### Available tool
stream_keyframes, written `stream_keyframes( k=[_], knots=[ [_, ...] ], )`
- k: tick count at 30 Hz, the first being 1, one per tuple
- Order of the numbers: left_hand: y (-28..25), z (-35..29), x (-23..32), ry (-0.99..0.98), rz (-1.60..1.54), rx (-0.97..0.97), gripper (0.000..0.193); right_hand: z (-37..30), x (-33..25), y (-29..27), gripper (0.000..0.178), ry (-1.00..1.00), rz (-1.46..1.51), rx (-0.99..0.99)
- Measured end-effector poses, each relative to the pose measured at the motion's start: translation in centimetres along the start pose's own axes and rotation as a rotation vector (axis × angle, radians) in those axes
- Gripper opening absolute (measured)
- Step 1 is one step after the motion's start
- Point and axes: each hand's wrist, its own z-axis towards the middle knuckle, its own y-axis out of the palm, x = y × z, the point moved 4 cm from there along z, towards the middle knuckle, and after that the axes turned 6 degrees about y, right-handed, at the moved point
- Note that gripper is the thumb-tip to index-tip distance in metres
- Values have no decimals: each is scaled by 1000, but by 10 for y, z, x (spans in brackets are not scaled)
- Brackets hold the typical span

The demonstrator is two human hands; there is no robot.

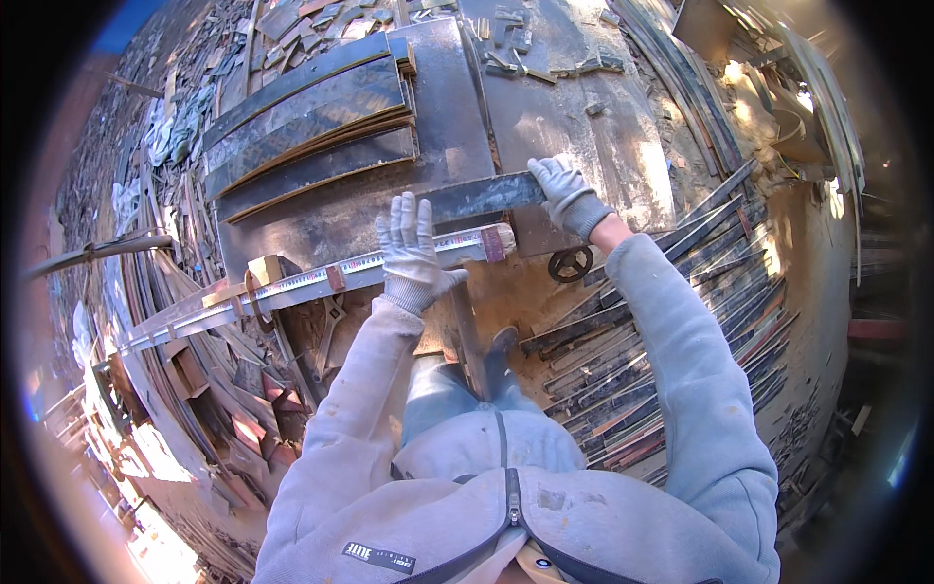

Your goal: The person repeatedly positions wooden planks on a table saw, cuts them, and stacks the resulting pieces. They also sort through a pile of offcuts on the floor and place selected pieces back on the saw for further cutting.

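Note:
My right hand (567, 198), in a pale work glove, is closed round the right end of a short dark board (484, 199). The board lies across the metal table (449, 107), near its front edge. My left hand (410, 248), gloved too, is stretched flat with its fingers pointing away from me. Its fingers reach the board's left end and its palm is over a long rail with a measuring tape (365, 267) along it. Whether the left hand presses on the board or only rests beside it, I cannot tell.
Stacked dark boards (316, 127) lie on the table's left half. Small offcuts (516, 39) are scattered at its far side. A black handwheel (570, 263) sits under the front edge. Long strips (662, 350) are piled at the right, and scrap wood (229, 389) at the left.

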Motion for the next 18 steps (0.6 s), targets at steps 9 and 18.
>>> stream_keyframes(
  k=[9, 18],
  knots=[
    [18, 56, 6, 58, 82, -547, 138, -21, -2, 23, 78, -34, 197, -180],
    [23, 52, -2, 160, -40, -318, 128, -28, 21, 29, 90, 107, 198, -156]
  ],
)
